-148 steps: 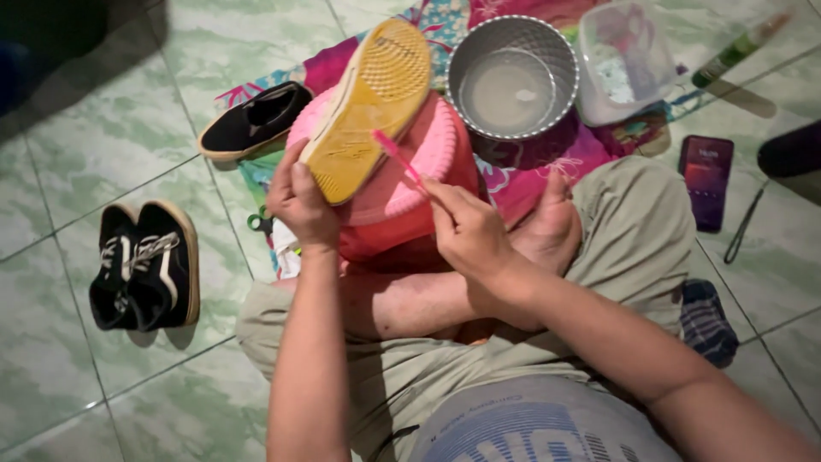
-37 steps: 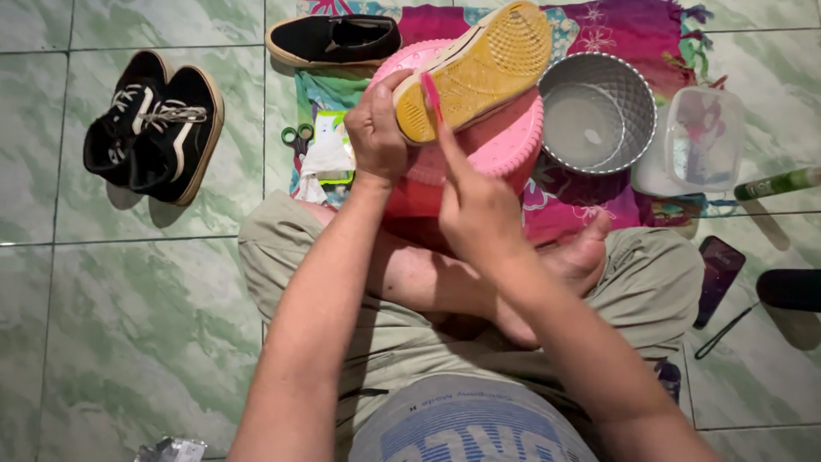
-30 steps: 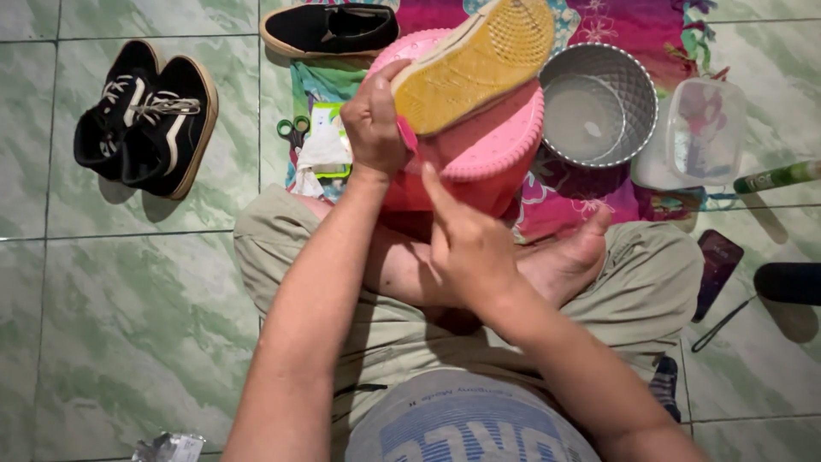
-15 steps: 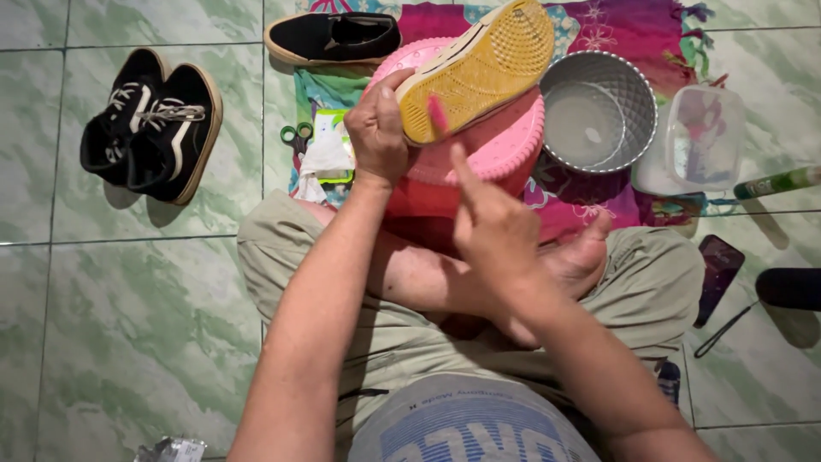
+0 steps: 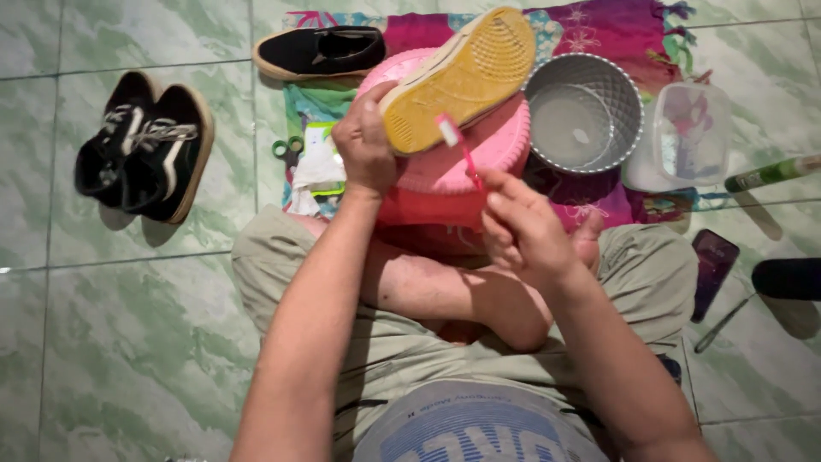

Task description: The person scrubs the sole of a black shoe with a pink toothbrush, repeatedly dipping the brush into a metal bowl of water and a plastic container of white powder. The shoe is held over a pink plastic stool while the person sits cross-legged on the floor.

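Head view: shoe point(image 5: 462, 81) sole-up over pink basin point(image 5: 479, 158).
Left hand point(image 5: 366, 141) fingers grip its heel; right hand point(image 5: 526, 231) fingers pinch a pink toothbrush point(image 5: 457, 145) against the sole.

- A home, by the look of it: green marbled floor tiles point(image 5: 128, 342), someone sitting cross-legged on them.
- A patterned cloth point(image 5: 616, 34) spread out as a mat.
- Black sneakers point(image 5: 145, 150) parked beside, household tubs around.

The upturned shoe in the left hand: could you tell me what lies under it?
Under the shoe sits a pink basin, and a patterned cloth lies beneath that. The shoe and left hand cover the basin's inside.
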